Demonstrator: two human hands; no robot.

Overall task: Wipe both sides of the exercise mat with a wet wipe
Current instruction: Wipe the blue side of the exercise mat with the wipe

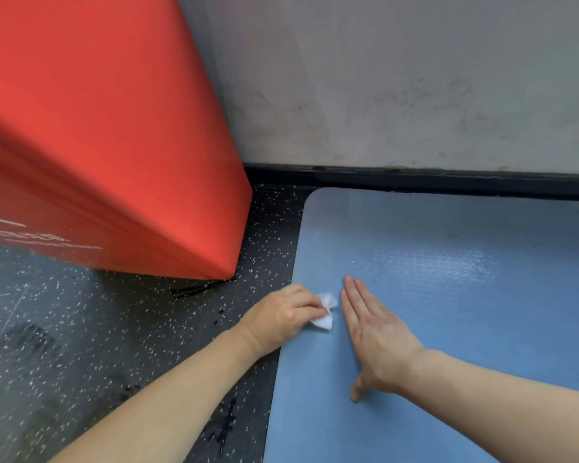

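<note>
Two hands are down on the mat (448, 295) — blue, flat on the speckled floor (114, 329), filling the frame from about 3 o'clock round to 6, its far edge close along the dark skirting (448, 180) of the wall (415, 78). The left hand (281, 315) sits right at the mat's left edge with its fingers curled round a bunched white wipe (326, 310), pinching it tight; the wipe pokes out at 3 o'clock of the knuckles and looks to be pressed on the mat's surface. The right hand (375, 332) lies just beside it at the wipe's 3 o'clock, fingers straight and together, palm flat, thumb splayed back toward 6 — holding nothing. My read: that flat palm is pinning the mat so it doesn't creep or ripple while the other hand scrubs near the edge.

A glossy patch up at 1 o'clock of the hands looks damp, so I'd judge this top face partly wiped, and the underside not yet reached.

Hard to make out: how much wipe is tucked inside the left fist, and whether it fully touches the mat. The mat runs off the right and bottom edges, so its full length is unknown. A big red pad (97, 145) looms at 10 o'clock, cut off, its white lettering blurred.
</note>
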